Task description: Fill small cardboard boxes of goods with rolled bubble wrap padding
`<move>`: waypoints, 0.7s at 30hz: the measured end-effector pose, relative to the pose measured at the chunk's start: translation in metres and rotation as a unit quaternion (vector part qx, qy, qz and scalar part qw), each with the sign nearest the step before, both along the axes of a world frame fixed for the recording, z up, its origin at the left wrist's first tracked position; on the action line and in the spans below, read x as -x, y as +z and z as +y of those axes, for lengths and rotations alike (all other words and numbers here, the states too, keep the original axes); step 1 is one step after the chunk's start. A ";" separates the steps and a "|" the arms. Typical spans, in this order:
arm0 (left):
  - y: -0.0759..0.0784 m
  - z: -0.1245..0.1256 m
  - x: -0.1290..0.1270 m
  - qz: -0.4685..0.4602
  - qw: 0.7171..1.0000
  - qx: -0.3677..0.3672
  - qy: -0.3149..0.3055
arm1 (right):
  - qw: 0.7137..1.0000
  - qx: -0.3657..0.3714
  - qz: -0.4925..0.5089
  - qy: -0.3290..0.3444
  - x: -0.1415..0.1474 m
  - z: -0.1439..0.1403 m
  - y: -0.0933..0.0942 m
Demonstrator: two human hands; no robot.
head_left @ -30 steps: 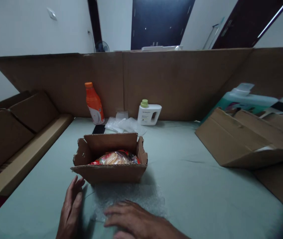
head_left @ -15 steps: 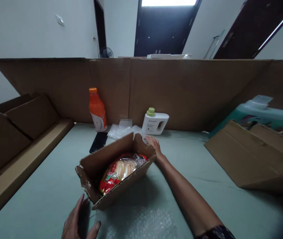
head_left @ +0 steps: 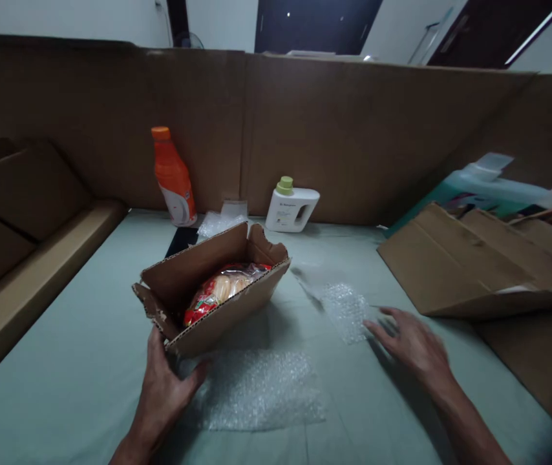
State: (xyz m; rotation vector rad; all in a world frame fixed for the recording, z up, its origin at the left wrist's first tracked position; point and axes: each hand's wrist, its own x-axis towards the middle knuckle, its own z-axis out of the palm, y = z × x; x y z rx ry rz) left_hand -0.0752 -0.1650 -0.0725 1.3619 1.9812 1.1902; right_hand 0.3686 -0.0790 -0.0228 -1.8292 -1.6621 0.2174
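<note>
Box (head_left: 218,294) corner in left hand (head_left: 164,387) grip, near edge.

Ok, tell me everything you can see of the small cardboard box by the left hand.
The small cardboard box is brown corrugated board, open on top, with short torn flaps and ragged edges. It sits on the pale green table, turned at an angle to the table's edge. Inside lies a red snack packet with a clear window showing pale biscuits. The left hand grips its near corner. Its near side borders a bubble wrap sheet. The right hand is apart from it, on a smaller bubble wrap piece.
</note>
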 end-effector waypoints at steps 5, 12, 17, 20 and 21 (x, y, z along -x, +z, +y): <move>0.004 0.014 -0.005 -0.036 0.998 -0.045 -0.003 | 0.981 0.009 0.047 0.186 0.083 0.018 0.017; 0.006 0.059 0.018 -0.111 0.993 -0.016 -0.045 | 0.950 0.044 0.181 0.253 0.200 0.064 -0.003; 0.032 0.117 0.022 -0.050 0.992 -0.045 -0.110 | 0.964 0.005 0.163 0.209 0.162 0.069 0.003; 0.034 0.106 0.023 0.020 0.994 -0.060 -0.086 | 0.977 0.000 0.146 0.158 0.113 0.055 0.006; 0.030 0.094 0.024 0.035 0.994 -0.059 -0.080 | 0.979 0.004 0.141 0.144 0.096 0.049 0.004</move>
